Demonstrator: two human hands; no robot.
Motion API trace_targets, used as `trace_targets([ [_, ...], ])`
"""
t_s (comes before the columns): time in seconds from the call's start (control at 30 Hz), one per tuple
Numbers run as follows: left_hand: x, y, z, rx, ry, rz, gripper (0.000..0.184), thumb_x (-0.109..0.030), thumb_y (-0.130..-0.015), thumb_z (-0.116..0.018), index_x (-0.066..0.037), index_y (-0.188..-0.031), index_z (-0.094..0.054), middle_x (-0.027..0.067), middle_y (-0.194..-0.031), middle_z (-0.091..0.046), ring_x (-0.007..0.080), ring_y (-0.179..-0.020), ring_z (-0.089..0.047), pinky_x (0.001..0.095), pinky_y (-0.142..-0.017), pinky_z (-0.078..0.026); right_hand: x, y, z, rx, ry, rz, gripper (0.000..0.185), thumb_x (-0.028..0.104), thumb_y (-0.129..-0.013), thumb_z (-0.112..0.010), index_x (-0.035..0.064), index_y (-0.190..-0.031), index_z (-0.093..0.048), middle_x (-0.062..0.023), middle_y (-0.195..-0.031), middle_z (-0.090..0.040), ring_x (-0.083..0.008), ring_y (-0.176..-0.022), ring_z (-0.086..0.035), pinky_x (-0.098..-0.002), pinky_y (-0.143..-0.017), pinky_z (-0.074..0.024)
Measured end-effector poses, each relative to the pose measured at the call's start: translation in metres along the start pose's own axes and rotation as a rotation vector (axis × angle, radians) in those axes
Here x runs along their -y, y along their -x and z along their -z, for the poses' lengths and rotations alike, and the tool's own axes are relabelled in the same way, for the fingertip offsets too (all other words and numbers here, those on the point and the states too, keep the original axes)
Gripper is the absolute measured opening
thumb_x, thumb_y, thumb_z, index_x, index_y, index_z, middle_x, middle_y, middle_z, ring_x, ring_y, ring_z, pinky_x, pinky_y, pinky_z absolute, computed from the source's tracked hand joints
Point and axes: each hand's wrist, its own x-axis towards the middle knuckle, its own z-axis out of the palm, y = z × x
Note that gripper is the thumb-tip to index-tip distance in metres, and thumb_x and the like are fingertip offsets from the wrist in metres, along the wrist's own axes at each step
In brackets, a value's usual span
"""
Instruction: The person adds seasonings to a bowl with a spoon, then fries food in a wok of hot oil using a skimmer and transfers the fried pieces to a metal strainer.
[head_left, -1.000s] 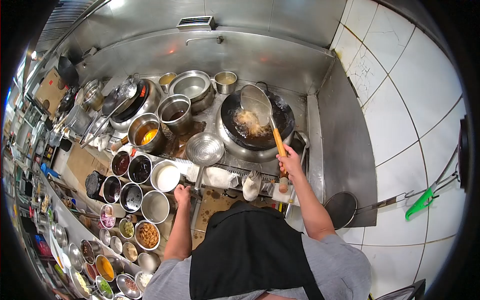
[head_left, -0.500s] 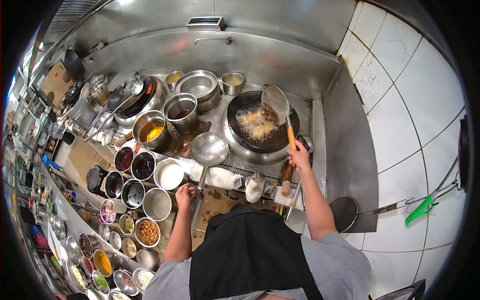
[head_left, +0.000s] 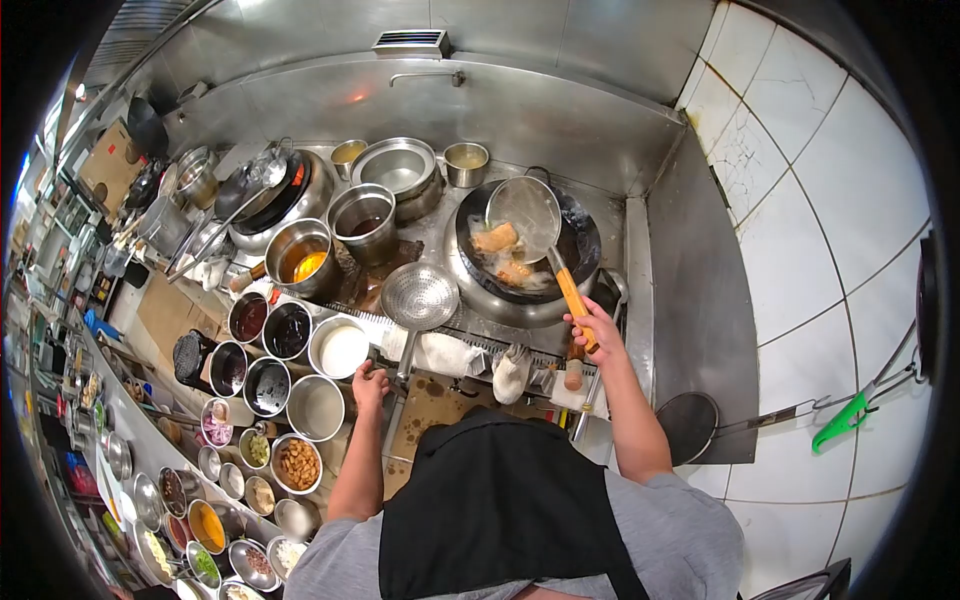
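Observation:
My right hand (head_left: 597,333) is closed around the wooden handle of a mesh strainer (head_left: 530,208). The strainer's round mesh is over the black wok (head_left: 583,225) on the burner. Golden fried pieces (head_left: 497,238) show at and below the mesh's left edge, amid bubbling oil; whether any rest in the mesh I cannot tell. My left hand (head_left: 370,386) is at the stove's front edge, fingers curled by a dark knob-like part, its grip partly hidden. Close to it are a perforated metal ladle (head_left: 420,297), handle toward me, and a pot of white powder (head_left: 338,348).
Left of the wok stand steel pots (head_left: 362,222), one with orange liquid (head_left: 303,262). A second wok (head_left: 262,190) is farther left. Sauce pots and ingredient bowls (head_left: 297,464) line the left side. A cloth (head_left: 511,374) hangs at the front edge; a tiled wall (head_left: 800,290) is right.
The strainer has moved left and toward me across the wok, its handle lower in my right hand. Bubbling has spread less, and separate fried pieces now show. My left hand has shifted slightly.

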Motion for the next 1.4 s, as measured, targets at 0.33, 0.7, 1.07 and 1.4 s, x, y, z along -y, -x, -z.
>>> trace_targets([
  [0.33,0.003,-0.007,0.006,0.067,0.022,0.057,0.016,-0.006,-0.087,-0.055,0.003,-0.1,-0.055,0.0065,-0.065,-0.056,0.0134,-0.049,-0.05,0.0236,-0.043,-0.039,-0.003,0.029,0.002,-0.168,0.349,0.133,0.067,-0.007,-0.078,-0.053,0.0124,-0.139,-0.032,-0.0103,-0.093,-0.058,-0.0106,-0.058,-0.048,-0.0206,-0.042,-0.0401],
  [0.7,0.005,-0.011,0.002,0.04,-0.034,0.103,0.027,-0.028,-0.09,-0.058,-0.003,-0.081,-0.058,0.0033,-0.058,-0.052,0.0105,-0.044,-0.046,0.0229,-0.041,-0.038,-0.012,0.052,0.018,-0.204,0.87,0.479,0.066,-0.006,-0.076,-0.052,0.0082,-0.138,-0.037,-0.0055,-0.098,-0.055,-0.0046,-0.057,-0.046,-0.019,-0.046,-0.0391],
  [1.07,0.0,-0.005,-0.01,0.088,-0.018,0.119,0.027,-0.025,-0.094,-0.047,0.0,-0.101,-0.056,0.0064,-0.07,-0.057,0.0136,-0.053,-0.053,0.026,-0.046,-0.045,-0.013,0.07,-0.012,-0.183,0.765,0.301,0.062,-0.005,-0.076,-0.054,0.0038,-0.135,-0.04,-0.0051,-0.094,-0.057,-0.011,-0.074,-0.054,-0.0235,-0.067,-0.0456],
  [1.4,0.019,-0.021,0.007,0.052,-0.016,0.053,0.017,-0.01,-0.091,-0.049,0.0,-0.103,-0.057,0.0053,-0.066,-0.057,0.0127,-0.049,-0.05,0.0255,-0.044,-0.044,-0.006,0.047,-0.005,-0.227,0.746,0.297,0.06,-0.005,-0.076,-0.052,0.0037,-0.134,-0.041,-0.0079,-0.103,-0.058,-0.014,-0.088,-0.056,-0.0253,-0.08,-0.0443],
])
